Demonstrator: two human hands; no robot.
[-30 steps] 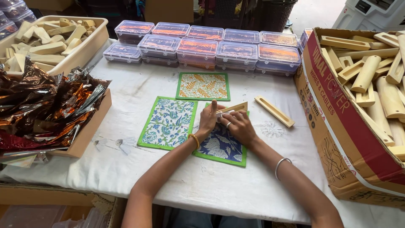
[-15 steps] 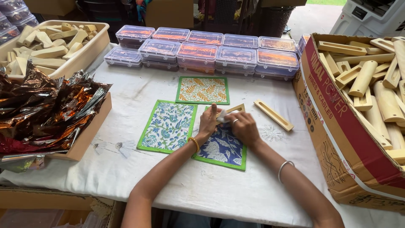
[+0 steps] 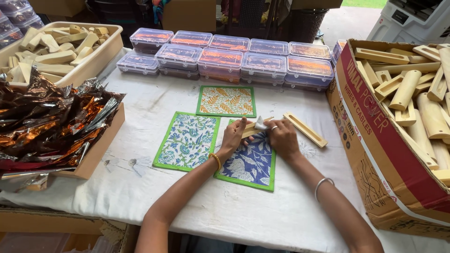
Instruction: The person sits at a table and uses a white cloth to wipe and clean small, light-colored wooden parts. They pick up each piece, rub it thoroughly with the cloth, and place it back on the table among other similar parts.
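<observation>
**Wooden stick held at both ends over the blue mat**

Wooden stick, short, pale and flat, lies across the top edge of the blue patterned mat, near the middle of the table. The left hand rests on its near end, fingers closed over the wood. The right hand is clamped on the far end, where it also pinches a small scrap of white cloth or paper against the stick; which of the two it is cannot be told.

The stick looks stiff and light, like cut softwood or bamboo, with a dry, unpolished face that should not slip in bare fingers. It seems sturdy enough for a firm pinch, and the narrow long sides near either end look like the natural places to hold it. The white scrap is soft and will crumple, so it probably needs to be trapped against the wood, not gripped alone.

Just right of the hands, a longer slotted wooden piece lies at a slant on the table, apart from the mat. A second mat, blue and white with a green border, lies just left of the blue one, and an orange leaf-print mat sits behind both. Clear lidded plastic boxes line the far edge. A tray of crumpled foil wrappers fills the left side, and a large cardboard box of wooden pieces stands at the right edge.
</observation>
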